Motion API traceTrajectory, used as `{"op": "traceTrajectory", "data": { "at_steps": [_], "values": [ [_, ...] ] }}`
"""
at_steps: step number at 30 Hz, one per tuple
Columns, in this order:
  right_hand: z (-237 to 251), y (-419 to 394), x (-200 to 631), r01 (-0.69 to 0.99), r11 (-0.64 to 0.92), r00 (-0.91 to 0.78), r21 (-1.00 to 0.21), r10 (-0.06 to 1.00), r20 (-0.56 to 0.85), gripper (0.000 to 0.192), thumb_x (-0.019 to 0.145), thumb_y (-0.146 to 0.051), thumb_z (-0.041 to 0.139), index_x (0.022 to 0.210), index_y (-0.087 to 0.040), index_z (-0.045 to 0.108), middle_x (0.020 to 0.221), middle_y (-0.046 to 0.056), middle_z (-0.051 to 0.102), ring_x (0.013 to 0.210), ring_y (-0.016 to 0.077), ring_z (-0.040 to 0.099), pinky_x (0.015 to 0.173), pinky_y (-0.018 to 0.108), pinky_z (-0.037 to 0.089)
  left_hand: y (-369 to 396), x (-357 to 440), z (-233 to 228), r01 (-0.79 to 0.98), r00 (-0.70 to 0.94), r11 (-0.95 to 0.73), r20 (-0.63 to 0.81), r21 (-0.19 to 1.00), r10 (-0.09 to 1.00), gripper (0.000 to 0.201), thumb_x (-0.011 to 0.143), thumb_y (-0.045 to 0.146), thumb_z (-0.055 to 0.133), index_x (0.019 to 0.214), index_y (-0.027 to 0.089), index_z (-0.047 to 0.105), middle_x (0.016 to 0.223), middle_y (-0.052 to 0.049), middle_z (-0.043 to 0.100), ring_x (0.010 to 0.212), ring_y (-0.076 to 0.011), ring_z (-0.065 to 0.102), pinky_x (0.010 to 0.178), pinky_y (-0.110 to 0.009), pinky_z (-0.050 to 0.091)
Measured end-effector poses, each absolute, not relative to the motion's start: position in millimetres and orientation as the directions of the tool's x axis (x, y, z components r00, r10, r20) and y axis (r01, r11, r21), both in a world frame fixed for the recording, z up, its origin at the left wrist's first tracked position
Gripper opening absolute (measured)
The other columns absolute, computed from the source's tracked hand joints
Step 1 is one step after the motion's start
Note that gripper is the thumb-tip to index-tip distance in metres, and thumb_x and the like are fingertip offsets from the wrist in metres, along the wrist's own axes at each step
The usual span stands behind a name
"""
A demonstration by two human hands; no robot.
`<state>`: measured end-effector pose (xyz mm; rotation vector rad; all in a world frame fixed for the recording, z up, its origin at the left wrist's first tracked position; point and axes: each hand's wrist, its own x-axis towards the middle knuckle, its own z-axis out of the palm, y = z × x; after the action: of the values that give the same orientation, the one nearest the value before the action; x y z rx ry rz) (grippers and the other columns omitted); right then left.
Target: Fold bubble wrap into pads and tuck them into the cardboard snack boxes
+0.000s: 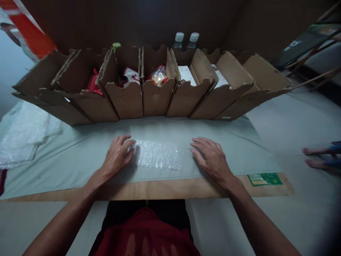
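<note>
I am resting my left hand (117, 155) flat, fingers spread, on the left edge of the bubble wrap piece (157, 155) lying mid-frame on the grey cloth (80, 149). My right hand (210, 158) is lying open just beside its right edge. Cardboard bins (149, 96) are lining the upper frame, with two bottles (186, 40) behind; spare wrap sheets (23, 135) are sitting far left.

Dim scene, light weak and cool. Far wall nearly black, no detail. Pale cloth on surface (226, 142) brightest area, evenly lit, no hard glare. Soft shadows under both hands and along near foot of cardboard boxes (149, 96). Bubble wrap (158, 154) gives faint sparkle only. Strong wide-angle distortion: box row bows, surface edges curve, corners smear. Left plastic sheets (23, 135) and right feet (317, 156) blurred. Centre moderately sharp, slightly grainy.
</note>
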<state>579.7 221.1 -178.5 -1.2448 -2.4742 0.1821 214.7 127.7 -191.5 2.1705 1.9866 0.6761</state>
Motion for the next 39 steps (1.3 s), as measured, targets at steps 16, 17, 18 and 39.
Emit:
{"op": "traceTrajectory", "data": {
  "at_steps": [16, 17, 18, 39],
  "values": [
    [-165, 137, 522, 0.556, 0.297, -0.460, -0.776, 0.888, 0.011, 0.036, 0.096, -0.033, 0.052, 0.130, -0.023, 0.062, 0.082, 0.001, 0.070, 0.066, 0.0154, 0.064, 0.066, 0.027, 0.051, 167, 228, -159, 0.934, -0.007, -0.064, 0.196, 0.351, 0.981, 0.019, 0.088, 0.016, 0.055, 0.101, 0.021, 0.068, 0.098, -0.008, 0.073, 0.093, -0.0265, 0.066, 0.085, -0.039, 0.050],
    [-167, 128, 521, 0.525, 0.246, -0.454, -0.815, 0.891, -0.023, 0.044, 0.097, -0.033, 0.052, 0.139, -0.023, 0.058, 0.082, 0.000, 0.069, 0.064, 0.0145, 0.063, 0.064, 0.026, 0.051, 180, 236, -155, 0.932, 0.016, -0.091, 0.210, 0.352, 0.978, 0.024, 0.089, 0.016, 0.055, 0.109, 0.022, 0.067, 0.107, -0.009, 0.073, 0.101, -0.0277, 0.065, 0.091, -0.041, 0.049],
    [-170, 120, 519, 0.510, 0.211, -0.453, -0.834, 0.890, -0.052, 0.049, 0.097, -0.033, 0.051, 0.145, -0.024, 0.055, 0.080, -0.001, 0.068, 0.063, 0.0141, 0.062, 0.063, 0.026, 0.052, 191, 244, -152, 0.928, 0.049, -0.126, 0.220, 0.351, 0.974, 0.031, 0.089, 0.015, 0.056, 0.118, 0.022, 0.066, 0.116, -0.010, 0.072, 0.110, -0.0291, 0.063, 0.097, -0.044, 0.047],
    [-178, 97, 523, 0.390, 0.204, -0.375, -0.898, 0.926, 0.048, 0.036, 0.103, -0.039, 0.051, 0.134, -0.022, 0.060, 0.093, 0.005, 0.076, 0.076, 0.0173, 0.071, 0.076, 0.033, 0.058, 87, 283, -178, 0.763, -0.004, 0.022, -0.029, 0.646, 1.000, 0.040, 0.091, 0.018, 0.059, 0.130, 0.022, 0.065, 0.086, -0.003, 0.077, 0.078, -0.0206, 0.071, 0.075, -0.032, 0.054]
  ]
}}
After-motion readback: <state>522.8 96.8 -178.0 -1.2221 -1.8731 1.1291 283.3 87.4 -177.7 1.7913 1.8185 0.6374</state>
